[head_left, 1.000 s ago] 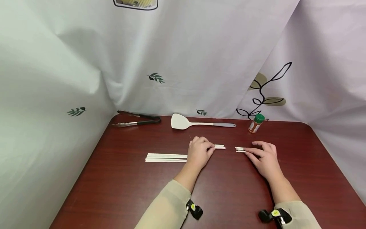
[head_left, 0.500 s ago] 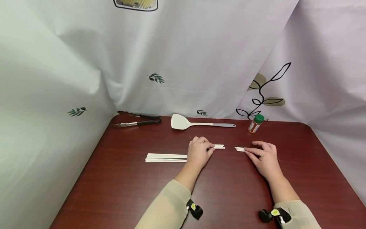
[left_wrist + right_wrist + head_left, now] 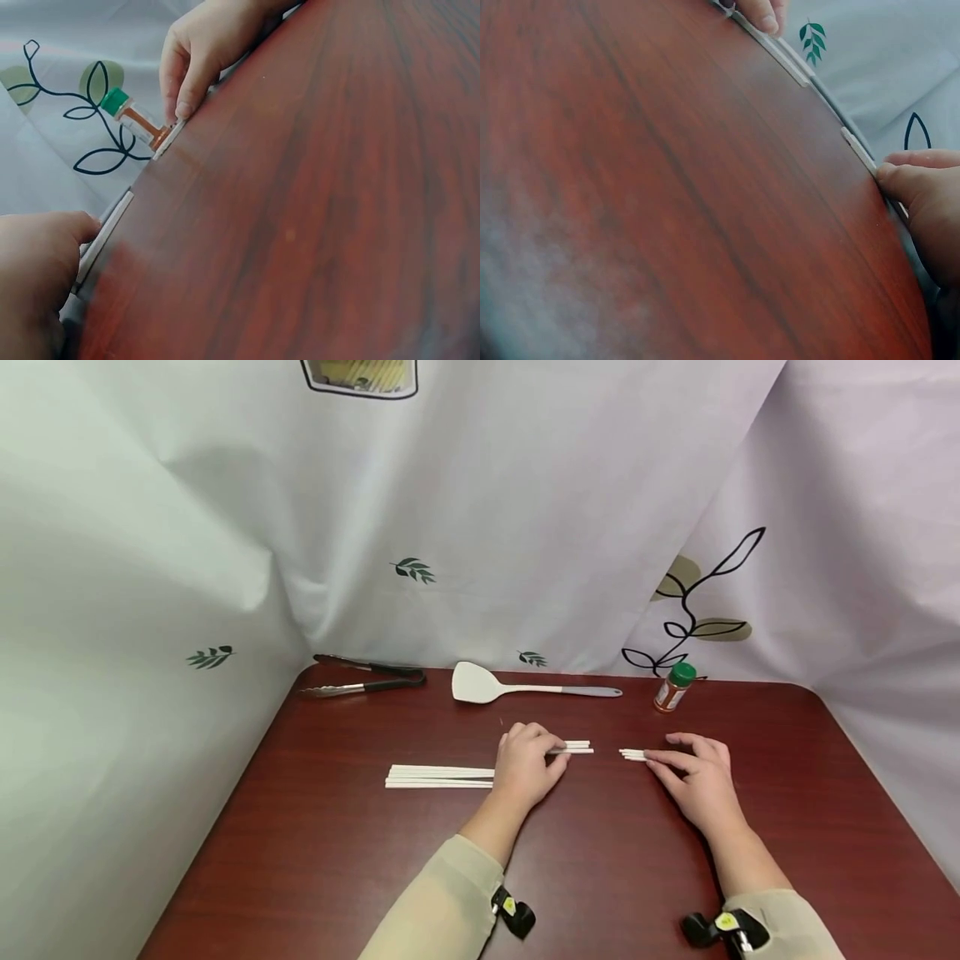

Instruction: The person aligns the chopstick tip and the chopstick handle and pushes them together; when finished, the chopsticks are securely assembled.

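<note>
In the head view my left hand [image 3: 523,764] is over a few thin white sticks [image 3: 578,747], whose ends poke out to the right. Its index finger touches them while the thumb stands slightly off their near side. Across a short gap my right hand [image 3: 699,777] pinches a small bunch of white sticks [image 3: 632,754] between thumb and index finger, ends facing left. The right wrist view shows these sticks [image 3: 859,152] low on the tabletop under the thumb. Further left lie several longer-looking white sticks [image 3: 438,777], their right ends hidden behind my left hand.
A white spatula [image 3: 476,683] with a grey handle lies along the back. Black-handled metal tongs [image 3: 386,683] are at the back left of the dark red table [image 3: 592,877]. A seasoning jar [image 3: 672,689] with a green lid stands behind my right hand. Printed curtains border the table.
The sticks in my right hand were spread apart and now sit close together. My left thumb has eased away from its sticks, exposing more of the nearest one. The head view has shifted slightly.
</note>
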Demonstrator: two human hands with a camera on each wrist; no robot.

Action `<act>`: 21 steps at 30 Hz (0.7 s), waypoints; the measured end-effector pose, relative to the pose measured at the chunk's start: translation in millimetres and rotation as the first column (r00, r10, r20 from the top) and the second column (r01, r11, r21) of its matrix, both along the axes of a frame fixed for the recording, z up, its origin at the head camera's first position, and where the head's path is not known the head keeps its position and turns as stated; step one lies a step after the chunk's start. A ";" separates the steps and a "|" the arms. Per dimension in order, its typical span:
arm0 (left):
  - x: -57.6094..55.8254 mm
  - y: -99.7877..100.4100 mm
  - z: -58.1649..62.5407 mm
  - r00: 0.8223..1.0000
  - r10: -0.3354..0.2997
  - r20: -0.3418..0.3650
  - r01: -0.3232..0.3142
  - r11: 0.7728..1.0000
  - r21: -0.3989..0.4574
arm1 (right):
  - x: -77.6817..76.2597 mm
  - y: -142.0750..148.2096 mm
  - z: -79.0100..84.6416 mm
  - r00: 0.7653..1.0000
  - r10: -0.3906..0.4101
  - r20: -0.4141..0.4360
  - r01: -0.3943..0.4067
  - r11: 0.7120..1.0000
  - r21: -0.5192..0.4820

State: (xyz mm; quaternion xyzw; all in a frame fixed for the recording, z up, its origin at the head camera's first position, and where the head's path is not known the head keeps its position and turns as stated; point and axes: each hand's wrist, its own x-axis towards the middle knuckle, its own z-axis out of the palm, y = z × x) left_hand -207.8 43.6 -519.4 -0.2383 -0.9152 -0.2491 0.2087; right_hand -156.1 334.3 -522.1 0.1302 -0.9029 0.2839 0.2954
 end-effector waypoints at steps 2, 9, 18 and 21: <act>0.9 -0.5 0.8 1.000 -0.002 -0.030 0.003 1.000 0.024 | -0.7 0.3 0.7 1.000 0.002 -0.001 -0.002 1.000 -0.002; 3.2 -2.7 3.5 0.994 -0.031 -0.108 0.041 0.995 0.094 | -3.0 -0.2 1.8 1.000 0.003 -0.021 -0.003 1.000 -0.004; 6.5 -0.1 -0.3 0.987 -0.090 -0.130 0.108 0.985 0.136 | -0.5 -4.1 0.3 0.997 -0.026 -0.073 0.027 1.000 0.016; 7.9 -3.2 -0.6 0.988 -0.098 -0.120 0.114 0.983 0.140 | -1.9 -11.9 -1.3 0.997 -0.012 -0.075 0.013 1.000 0.010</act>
